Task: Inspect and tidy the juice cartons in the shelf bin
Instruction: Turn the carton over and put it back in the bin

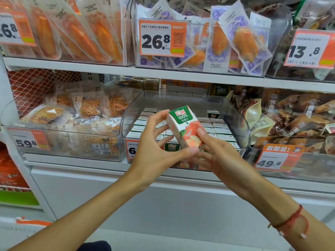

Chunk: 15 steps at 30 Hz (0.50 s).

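Both hands are pinching one small green and white juice carton (184, 126) above the clear plastic bin (233, 113): left hand (155, 147) at its bottom corner, right hand (215, 156) on its near edge. Far end of the bin is showing open room behind the packed carton rows (215, 127).

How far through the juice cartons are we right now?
Done: most cartons stand in neat rows in the clear bin. In hand: both hands, left and right, hold one carton tilted for inspection. Left: return it and check the rest.
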{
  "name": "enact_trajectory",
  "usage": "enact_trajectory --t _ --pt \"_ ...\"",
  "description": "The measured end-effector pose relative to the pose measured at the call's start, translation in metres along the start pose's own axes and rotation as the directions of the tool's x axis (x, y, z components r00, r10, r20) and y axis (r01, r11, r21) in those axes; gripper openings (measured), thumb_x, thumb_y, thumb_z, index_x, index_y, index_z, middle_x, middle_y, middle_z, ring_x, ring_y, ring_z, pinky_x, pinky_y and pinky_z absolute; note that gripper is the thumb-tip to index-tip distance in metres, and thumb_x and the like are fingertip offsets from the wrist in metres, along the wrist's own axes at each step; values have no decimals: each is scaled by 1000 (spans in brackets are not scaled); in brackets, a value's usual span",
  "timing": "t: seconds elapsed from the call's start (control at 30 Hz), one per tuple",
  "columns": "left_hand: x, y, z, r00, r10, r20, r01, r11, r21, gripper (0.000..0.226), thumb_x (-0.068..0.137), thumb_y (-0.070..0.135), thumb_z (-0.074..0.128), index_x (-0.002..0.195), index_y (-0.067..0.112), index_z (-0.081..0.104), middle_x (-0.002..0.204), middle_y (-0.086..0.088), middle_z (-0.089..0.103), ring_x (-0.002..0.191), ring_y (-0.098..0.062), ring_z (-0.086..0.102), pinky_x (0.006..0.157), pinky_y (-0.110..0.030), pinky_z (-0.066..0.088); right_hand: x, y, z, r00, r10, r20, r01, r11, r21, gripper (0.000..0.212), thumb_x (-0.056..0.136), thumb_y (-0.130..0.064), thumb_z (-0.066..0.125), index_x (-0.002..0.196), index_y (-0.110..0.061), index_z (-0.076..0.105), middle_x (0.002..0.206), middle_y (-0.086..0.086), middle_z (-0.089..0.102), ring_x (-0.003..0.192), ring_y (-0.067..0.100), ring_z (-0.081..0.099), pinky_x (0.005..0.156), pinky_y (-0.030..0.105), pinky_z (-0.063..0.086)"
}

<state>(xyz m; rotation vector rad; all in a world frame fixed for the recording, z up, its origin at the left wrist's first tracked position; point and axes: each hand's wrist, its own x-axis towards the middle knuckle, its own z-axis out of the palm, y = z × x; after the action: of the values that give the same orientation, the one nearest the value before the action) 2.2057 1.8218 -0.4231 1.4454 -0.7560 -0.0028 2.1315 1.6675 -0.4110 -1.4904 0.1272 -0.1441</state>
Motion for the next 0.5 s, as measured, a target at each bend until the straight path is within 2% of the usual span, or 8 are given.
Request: enact_trajectory --t 0.07,0.13,0.2,0.23,0.3,0.4,0.5 --pt "-1 -2 0 997 44 60 -45 999 7 86 61 18 90 127 44 42 132 26 50 123 8 50 91 -12 48 -1 2 0 997 -62 -45 60 997 -58 50 78 -52 64 115 -20 69 101 5 76 94 18 73 83 29 56" --pt "1 -3 0 996 29 81 -26 999 -40 84 63 8 90 124 42 44 128 24 53 120 4 54 88 -15 52 -1 2 0 985 -144 -94 130 982 -138 45 78 -48 66 116 -24 69 104 1 75 96 16 72 79 26 58" --pt "5 -3 -4 996 -75 52 84 978 -192 65 65 11 80 118 34 51 123 13 62 111 -5 64 84 -23 56 -1 1 -1 960 -245 -138 205 945 -253 43 78 -45 66 116 -26 68 108 -5 73 98 10 70 75 23 58" --pt "7 -2 -6 985 -164 51 171 935 -310 55 67 14 75 116 29 53 118 6 67 106 -9 67 82 -25 57 -1 0 -1 945 -290 -150 236 924 -301 43 77 -45 66 116 -27 67 108 -6 73 97 9 70 72 21 58" --pt "10 -6 -10 952 -285 113 305 844 -440 53 70 19 71 120 21 55 109 -3 73 102 -15 70 82 -27 58 -1 0 -2 920 -362 -149 296 893 -340 43 75 -47 64 113 -25 66 100 -6 74 90 10 71 67 23 58" --pt "9 -9 -10 912 -340 230 407 819 -404 55 77 29 76 128 17 59 117 -7 72 110 -18 68 85 -26 56 1 0 -3 895 -410 -173 328 871 -364 43 74 -55 60 104 -25 61 92 -7 72 86 16 71 66 37 62" --pt "8 -12 -2 869 -385 312 492 747 -447 47 79 28 75 122 13 64 117 -8 72 109 -18 68 81 -22 56 6 -3 -7 854 -474 -215 351 830 -434 37 77 -52 60 99 -23 60 90 -5 71 85 21 69 66 40 60"
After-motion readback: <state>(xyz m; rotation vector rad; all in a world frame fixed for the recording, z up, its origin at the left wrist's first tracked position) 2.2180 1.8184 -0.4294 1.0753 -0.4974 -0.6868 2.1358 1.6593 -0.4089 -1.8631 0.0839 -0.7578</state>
